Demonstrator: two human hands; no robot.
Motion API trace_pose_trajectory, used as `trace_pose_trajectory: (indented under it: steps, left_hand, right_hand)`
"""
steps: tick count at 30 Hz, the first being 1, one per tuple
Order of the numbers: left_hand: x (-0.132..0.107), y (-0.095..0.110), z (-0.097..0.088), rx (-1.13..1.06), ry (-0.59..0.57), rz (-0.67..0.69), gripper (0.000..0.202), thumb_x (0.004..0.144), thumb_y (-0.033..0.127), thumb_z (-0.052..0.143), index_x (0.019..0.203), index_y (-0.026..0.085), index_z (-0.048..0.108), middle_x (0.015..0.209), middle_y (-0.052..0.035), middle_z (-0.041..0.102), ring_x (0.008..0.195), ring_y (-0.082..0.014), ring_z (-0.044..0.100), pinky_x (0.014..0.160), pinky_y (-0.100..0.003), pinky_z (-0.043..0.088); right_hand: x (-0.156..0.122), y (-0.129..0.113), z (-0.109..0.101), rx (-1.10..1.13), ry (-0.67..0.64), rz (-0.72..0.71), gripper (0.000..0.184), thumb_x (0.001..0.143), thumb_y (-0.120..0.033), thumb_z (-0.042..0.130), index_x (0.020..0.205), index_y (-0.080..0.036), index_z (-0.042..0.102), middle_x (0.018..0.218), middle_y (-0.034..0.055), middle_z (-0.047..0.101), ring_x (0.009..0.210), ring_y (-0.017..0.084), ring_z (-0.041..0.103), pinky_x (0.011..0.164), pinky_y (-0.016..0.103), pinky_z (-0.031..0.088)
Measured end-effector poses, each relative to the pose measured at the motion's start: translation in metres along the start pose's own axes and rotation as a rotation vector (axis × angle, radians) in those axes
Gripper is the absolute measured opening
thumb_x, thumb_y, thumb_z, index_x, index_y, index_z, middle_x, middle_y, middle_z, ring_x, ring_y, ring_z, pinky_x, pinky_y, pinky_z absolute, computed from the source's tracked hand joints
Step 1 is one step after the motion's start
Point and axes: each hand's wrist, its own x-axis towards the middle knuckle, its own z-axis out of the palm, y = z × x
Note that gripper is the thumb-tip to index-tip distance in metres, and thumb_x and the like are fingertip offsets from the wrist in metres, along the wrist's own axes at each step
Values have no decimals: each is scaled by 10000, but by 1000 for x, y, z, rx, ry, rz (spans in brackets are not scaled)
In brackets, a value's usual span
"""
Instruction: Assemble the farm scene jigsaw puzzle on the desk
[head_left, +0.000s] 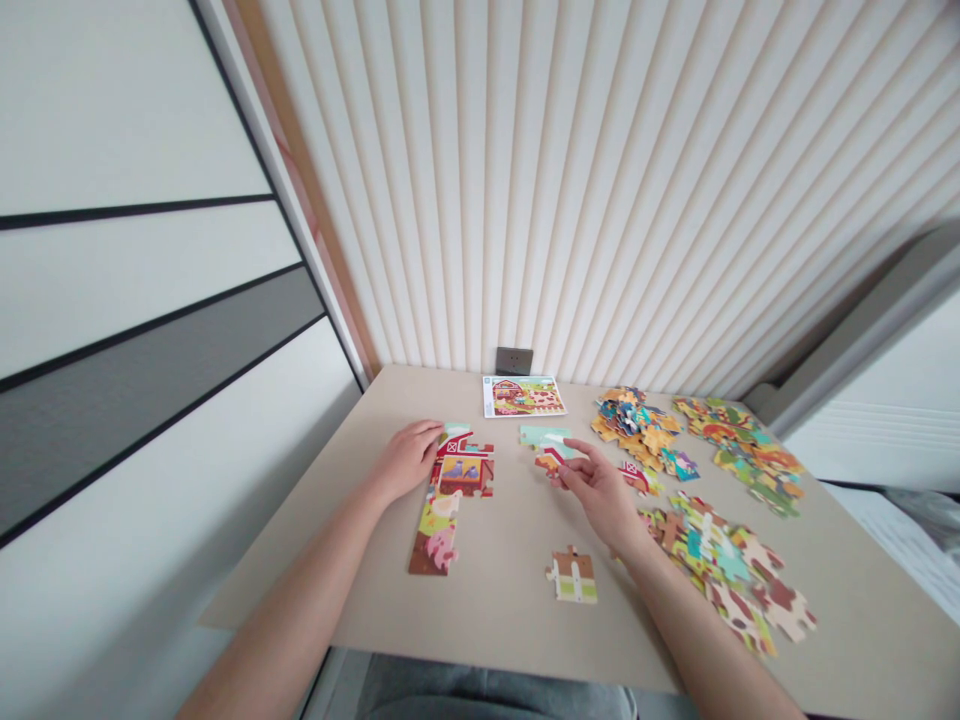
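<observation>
My left hand point(409, 462) lies on the top of a partly joined farm jigsaw point(459, 475), its fingertips at a pale teal piece. My right hand point(596, 490) pinches a red-and-yellow jigsaw piece point(550, 466) above the tabletop, close to a mint-green piece point(544, 436). Below that hand lies a separate piece with a white fence point(574, 577). Loose pieces form several heaps to the right: one at the back point(636, 428), one at the far right point(739, 450), and one near my right forearm point(720, 570). A farm picture card point(523, 396) lies at the table's far edge.
The beige table point(495, 610) meets a ribbed white wall at the back, with a dark wall socket point(514, 361) just above the edge. A white-and-grey panelled surface rises on the left. My grey-clothed lap point(487, 690) shows below the near edge.
</observation>
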Motion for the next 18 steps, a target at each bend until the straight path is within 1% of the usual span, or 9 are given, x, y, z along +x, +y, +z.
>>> trace_pose_trajectory:
  steps: [5, 8, 11, 14, 18]
  left_hand:
    - [0, -1, 2, 7, -1, -9, 387, 976, 214, 466, 1283, 221, 702, 1358, -82, 673, 1262, -257, 615, 1142, -460, 466]
    - [0, -1, 2, 9, -4, -9, 382, 978, 216, 472, 1281, 216, 704, 1362, -86, 671, 1262, -260, 614, 1139, -459, 466]
    - [0, -1, 2, 10, -2, -7, 384, 978, 211, 474, 1288, 222, 700, 1361, -81, 671, 1263, -255, 612, 1146, -451, 459]
    - [0, -1, 1, 10, 0, -5, 391, 975, 198, 471, 1293, 227, 697, 1360, -74, 671, 1264, -246, 610, 1148, -439, 457]
    - [0, -1, 2, 18, -2, -2, 392, 981, 202, 465, 1298, 223, 694, 1364, -77, 669, 1264, -249, 608, 1144, -445, 458]
  right_hand:
    - [1, 4, 0, -42, -12, 5, 601, 837, -500, 783, 1312, -212, 554, 854, 29, 727, 830, 223, 716, 837, 388, 560]
    - [1, 5, 0, -70, -15, 4, 580, 849, -466, 768, 1323, -209, 556, 860, 34, 731, 859, 226, 716, 855, 389, 554]
    - [1, 5, 0, -93, -14, 5, 562, 844, -433, 758, 1322, -210, 566, 863, 33, 731, 860, 223, 717, 842, 376, 552]
    - [1, 4, -1, -137, -11, 4, 549, 838, -407, 743, 1321, -204, 579, 867, 31, 727, 841, 211, 712, 802, 348, 547]
    - [1, 6, 0, -229, -26, -19, 584, 831, -406, 716, 1347, -166, 587, 893, 28, 706, 766, 175, 668, 701, 295, 514]
